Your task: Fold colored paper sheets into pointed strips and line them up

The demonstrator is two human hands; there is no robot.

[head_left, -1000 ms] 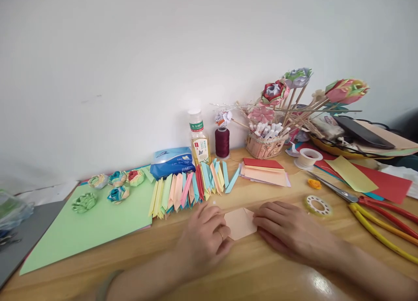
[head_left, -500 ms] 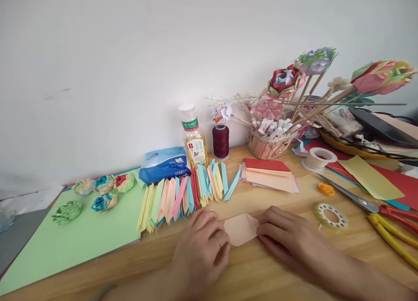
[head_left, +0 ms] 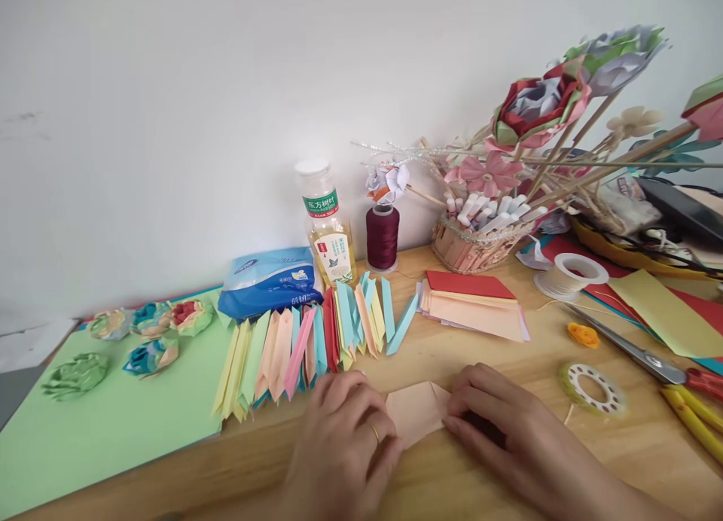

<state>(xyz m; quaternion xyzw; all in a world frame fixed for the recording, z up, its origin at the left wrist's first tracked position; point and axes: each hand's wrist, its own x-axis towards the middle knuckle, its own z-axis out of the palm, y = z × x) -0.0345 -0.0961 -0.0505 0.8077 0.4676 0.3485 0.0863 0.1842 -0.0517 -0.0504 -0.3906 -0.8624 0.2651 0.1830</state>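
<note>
A peach sheet of paper (head_left: pixel 415 412) with folded corners lies low over the wooden table between my hands. My left hand (head_left: pixel 347 438), a ring on one finger, has its curled fingers closed on the paper's left end. At the right end, the fingers and thumb of my right hand (head_left: pixel 497 423) pinch the folded tip. Just beyond my left hand stands a row of folded paper strips (head_left: pixel 271 355) in several colours. A stack of cut paper (head_left: pixel 471 314), red on top and peach below, lies past my right hand.
Scissors (head_left: pixel 638 351), yellow-handled pliers (head_left: pixel 692 419), a tape roll (head_left: pixel 618 397) and a ribbon spool (head_left: pixel 570 287) lie right. Behind stand a tissue pack (head_left: pixel 271 284), a bottle (head_left: pixel 333 254), maroon thread (head_left: pixel 382 239) and a flower basket (head_left: pixel 474 246). Folded paper flowers (head_left: pixel 150 355) sit left on green paper (head_left: pixel 113 446).
The view has moved closer, so things around the edges appear larger and further outward. Both hands stay at the two ends of the peach paper, with only slight finger movement.
</note>
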